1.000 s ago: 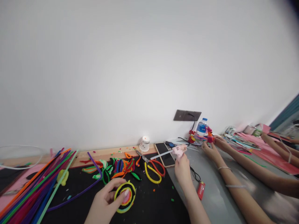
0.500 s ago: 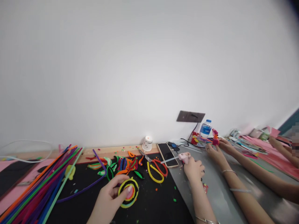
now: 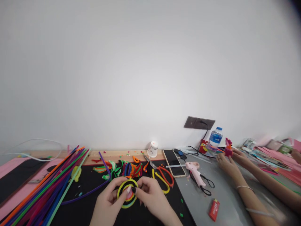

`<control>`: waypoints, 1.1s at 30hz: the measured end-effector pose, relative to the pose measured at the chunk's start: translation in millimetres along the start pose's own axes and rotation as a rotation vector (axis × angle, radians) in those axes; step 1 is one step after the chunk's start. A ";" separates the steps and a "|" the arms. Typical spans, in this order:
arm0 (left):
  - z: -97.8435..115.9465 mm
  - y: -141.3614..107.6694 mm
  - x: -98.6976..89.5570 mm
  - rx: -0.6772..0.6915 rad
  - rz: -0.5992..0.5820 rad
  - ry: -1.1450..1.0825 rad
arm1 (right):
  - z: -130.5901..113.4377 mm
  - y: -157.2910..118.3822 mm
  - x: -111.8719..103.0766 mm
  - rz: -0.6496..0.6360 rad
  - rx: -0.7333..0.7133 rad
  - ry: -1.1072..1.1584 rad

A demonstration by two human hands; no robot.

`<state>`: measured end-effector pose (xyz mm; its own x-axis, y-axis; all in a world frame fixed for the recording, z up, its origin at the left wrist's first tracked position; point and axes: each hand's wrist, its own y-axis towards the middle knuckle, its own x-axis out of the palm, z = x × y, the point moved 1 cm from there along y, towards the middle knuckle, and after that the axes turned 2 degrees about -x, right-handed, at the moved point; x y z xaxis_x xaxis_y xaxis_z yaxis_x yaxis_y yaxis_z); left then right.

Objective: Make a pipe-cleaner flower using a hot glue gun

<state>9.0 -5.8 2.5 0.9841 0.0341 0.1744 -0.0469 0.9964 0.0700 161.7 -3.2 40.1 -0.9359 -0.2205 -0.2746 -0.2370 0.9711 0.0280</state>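
A round coil of fuzzy pipe cleaner, ringed in yellow, black and orange-pink, is held low over the black mat. My left hand grips its left side, thumb across the front. My right hand pinches at the right side of the coil, its dark-nailed thumb near the centre. Whether a small piece sits between the right fingertips is hidden. Right of my hands, a pink hot glue gun lies on the grey table with a glue stick poking from its back. Scissors with yellow and red handles lie behind my right hand.
Long pipe cleaners are heaped at left; bent leaf-like pieces lie behind my hands. A paper cup, phone, red lighter and water bottle stand or lie rightward. Another person's hands hold a pink-orange figure.
My right hand has let go of the glue gun, which now lies on the table, and has come left to the coil. The view has shifted slightly; the lighter is now uncovered.
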 end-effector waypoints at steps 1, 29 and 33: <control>-0.2 0.4 -0.5 0.001 0.013 0.000 | 3.4 2.2 4.1 0.000 -0.001 0.047; -1.9 -0.1 -1.4 0.104 -0.104 0.272 | 22.7 -5.8 9.0 0.151 0.000 0.198; 0.3 0.5 -0.5 0.119 -0.094 0.289 | 23.5 -6.4 9.3 0.149 -0.011 0.194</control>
<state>8.5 -5.4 2.7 0.9922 -0.0198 -0.1231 0.0431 0.9810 0.1894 160.6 -9.3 14.8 -0.9931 -0.0890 -0.0765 -0.0941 0.9934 0.0653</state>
